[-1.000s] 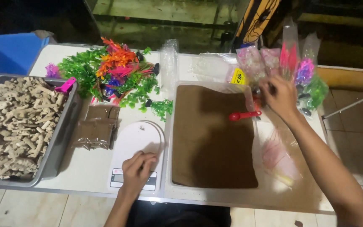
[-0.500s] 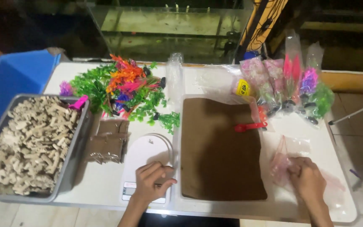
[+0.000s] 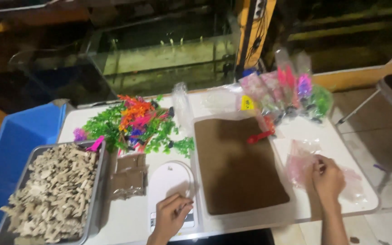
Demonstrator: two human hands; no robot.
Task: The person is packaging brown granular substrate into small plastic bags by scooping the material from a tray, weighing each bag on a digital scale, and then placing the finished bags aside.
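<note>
My left hand [image 3: 171, 217] rests with curled fingers on the near end of a white kitchen scale [image 3: 171, 190]. My right hand [image 3: 328, 178] grips the edge of a clear pinkish plastic bag [image 3: 299, 162] lying on the white table [image 3: 128, 218] to the right of a tray of brown sand [image 3: 237, 165]. A red scoop [image 3: 259, 136] lies at the far right corner of the sand.
A metal tray of pale wood-like pieces [image 3: 53, 195] sits at the left, beside a blue bin [image 3: 21, 145]. Colourful plastic plants [image 3: 134, 127] lie at the back, small brown packets [image 3: 129, 174] beside the scale, bagged plants [image 3: 286, 93] at the back right, a glass tank [image 3: 159, 59] behind.
My right hand came back from the bagged plants to the near right and took hold of the pinkish bag. The view tilted upward. My left hand stayed on the scale.
</note>
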